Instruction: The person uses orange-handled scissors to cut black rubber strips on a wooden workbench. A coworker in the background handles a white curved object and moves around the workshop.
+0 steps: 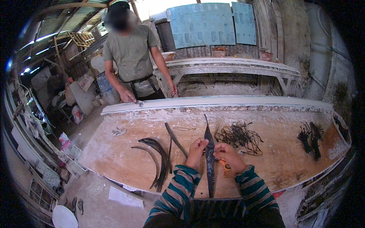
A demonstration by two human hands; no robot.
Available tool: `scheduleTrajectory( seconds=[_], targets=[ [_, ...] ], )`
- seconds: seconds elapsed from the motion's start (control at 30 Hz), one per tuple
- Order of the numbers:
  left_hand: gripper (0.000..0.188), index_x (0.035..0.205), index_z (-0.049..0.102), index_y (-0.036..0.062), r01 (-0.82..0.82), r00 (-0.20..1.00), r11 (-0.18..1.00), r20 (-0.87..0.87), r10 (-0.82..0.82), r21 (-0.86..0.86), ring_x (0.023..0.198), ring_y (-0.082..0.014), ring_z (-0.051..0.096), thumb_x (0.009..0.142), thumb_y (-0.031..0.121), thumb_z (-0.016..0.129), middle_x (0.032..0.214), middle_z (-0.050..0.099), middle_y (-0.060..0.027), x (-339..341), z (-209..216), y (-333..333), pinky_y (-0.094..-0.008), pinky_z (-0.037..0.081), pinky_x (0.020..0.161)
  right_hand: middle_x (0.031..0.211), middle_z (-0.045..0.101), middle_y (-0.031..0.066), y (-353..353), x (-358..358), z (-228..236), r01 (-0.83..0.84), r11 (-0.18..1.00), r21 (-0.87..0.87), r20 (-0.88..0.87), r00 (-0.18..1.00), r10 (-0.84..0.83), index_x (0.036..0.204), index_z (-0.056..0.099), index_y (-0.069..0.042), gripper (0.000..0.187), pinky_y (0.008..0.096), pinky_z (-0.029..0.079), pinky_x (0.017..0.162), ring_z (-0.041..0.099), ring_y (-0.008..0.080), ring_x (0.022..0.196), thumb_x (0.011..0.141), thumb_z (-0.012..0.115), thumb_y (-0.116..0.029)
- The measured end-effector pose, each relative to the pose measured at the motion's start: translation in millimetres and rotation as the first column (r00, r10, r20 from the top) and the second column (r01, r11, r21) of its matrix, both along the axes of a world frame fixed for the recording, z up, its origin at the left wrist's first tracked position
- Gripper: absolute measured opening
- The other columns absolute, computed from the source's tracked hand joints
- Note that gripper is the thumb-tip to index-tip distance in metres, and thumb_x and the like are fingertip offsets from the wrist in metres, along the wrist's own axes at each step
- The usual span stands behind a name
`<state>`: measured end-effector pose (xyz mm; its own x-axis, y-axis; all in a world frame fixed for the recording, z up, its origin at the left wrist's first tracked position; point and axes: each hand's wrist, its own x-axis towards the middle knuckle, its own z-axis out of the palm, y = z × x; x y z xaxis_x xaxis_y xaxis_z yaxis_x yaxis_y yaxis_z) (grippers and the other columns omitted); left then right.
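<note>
A long black strip (210, 167), which looks like rubber, runs upright between my hands, wide in the middle and tapering to a thin curled tip at the far end. My left hand (196, 153) pinches its left edge. On the other side, my right hand (230, 157) has its fingertips closed at the strip's right edge. An orange-handled tool (224, 164) sits in that same hand; its working end is hidden. Left of my hands lie curved black strips (161, 159) and a straight dark strip (174, 137). A tangle of knotted black strings (238, 137) rests beyond my right hand.
Bundles of black strings (311, 136) lie by a tilted container (338, 138) at the right. A long white moulding (220, 102) spans the wooden table's (114, 152) far edge. Behind it a co-worker (131, 57) stands, one hand on the moulding. A white bench (228, 62) stands farther back.
</note>
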<state>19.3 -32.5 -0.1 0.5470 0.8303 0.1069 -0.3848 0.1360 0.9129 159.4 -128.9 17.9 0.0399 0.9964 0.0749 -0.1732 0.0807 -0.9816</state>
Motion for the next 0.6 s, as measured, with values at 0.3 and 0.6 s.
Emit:
scheduleTrajectory(
  seconds=[0.3, 0.6],
  targets=[
    [0.02, 0.104, 0.057, 0.0059, 0.205, 0.978, 0.978, -0.049, -0.203, 0.031, 0.075, -0.0052, 0.058, 0.084, 0.002, 0.058, 0.085, 0.062, 0.0024, 1.1, 5.2, -11.1, -0.0183, 0.046, 0.064, 0.082, 0.058, 0.001, 4.7, 5.2, 2.2, 0.211, 0.977, 0.023, 0.005, 0.978, -0.211, 0.097, 0.053, -0.004, 0.017, 0.0198, 0.044, 0.065, 0.054, 0.0071, 0.073, 0.081, 0.06, -0.001],
    [0.01, 0.094, 0.059, 0.0061, 0.199, 0.978, 0.979, -0.078, -0.196, 0.034, 0.067, -0.0046, 0.056, 0.084, 0.008, 0.062, 0.08, 0.063, 0.0024, -0.6, 0.9, -4.0, -0.0181, 0.043, 0.057, 0.083, 0.057, 0.0013, 10.3, 11.2, -7.8, 0.23, 0.969, 0.092, -0.004, 0.973, -0.231, 0.098, 0.051, -0.004, 0.019, 0.0205, 0.044, 0.066, 0.053, 0.0076, 0.074, 0.081, 0.061, -0.002]
  ],
)
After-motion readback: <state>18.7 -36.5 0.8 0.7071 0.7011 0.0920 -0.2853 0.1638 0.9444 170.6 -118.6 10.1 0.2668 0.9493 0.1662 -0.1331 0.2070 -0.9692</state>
